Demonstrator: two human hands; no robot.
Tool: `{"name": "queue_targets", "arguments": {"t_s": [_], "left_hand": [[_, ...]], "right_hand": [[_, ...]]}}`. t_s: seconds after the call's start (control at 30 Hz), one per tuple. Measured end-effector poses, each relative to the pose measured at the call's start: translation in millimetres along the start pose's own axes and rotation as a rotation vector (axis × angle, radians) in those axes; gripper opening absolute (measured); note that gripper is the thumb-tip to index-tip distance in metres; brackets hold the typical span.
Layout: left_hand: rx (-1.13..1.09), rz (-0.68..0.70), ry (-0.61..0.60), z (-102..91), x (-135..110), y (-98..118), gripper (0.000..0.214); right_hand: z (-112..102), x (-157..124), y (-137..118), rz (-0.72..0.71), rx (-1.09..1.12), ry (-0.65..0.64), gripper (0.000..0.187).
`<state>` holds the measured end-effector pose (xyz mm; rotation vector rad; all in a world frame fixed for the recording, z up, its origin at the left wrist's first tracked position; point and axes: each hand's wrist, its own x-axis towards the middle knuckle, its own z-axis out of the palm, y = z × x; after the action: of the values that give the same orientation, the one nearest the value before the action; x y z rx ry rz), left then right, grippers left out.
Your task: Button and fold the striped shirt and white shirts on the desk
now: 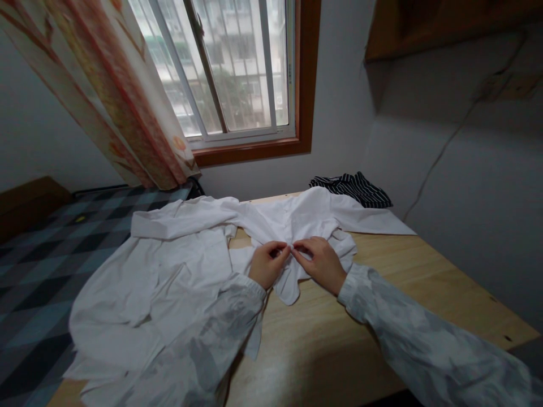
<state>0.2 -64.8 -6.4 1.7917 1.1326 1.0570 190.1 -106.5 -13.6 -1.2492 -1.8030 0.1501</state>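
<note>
A white shirt (178,265) lies spread over a wooden table (424,288), its body hanging off the left edge and one sleeve stretched to the right. My left hand (267,263) and my right hand (320,263) meet near the shirt's collar, fingertips almost touching. Both hands are closed in a pinch on the shirt's fabric at that spot. What lies exactly between the fingertips is too small to make out. Pale patterned sleeves cover both my forearms.
A black-and-white striped garment (352,186) lies crumpled at the table's far edge by the wall. A window with a patterned curtain (110,96) is behind. A bed with a checked cover (46,249) stands left of the table. A cable (441,152) runs down the right wall.
</note>
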Motion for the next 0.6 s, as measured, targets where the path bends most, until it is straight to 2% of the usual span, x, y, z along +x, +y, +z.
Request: {"name": "queue_targets", "arguments": {"t_s": [0.23, 0.6], "left_hand": [[-0.023, -0.001, -0.011, 0.6, 0, 1, 0.035], [-0.060, 0.018, -0.017, -0.7, 0, 6, 0.034]], "right_hand": [[3, 0, 6, -0.080, -0.046, -0.007, 0.012], [5, 2, 10, -0.002, 0.052, 0.023, 0.007]]}}
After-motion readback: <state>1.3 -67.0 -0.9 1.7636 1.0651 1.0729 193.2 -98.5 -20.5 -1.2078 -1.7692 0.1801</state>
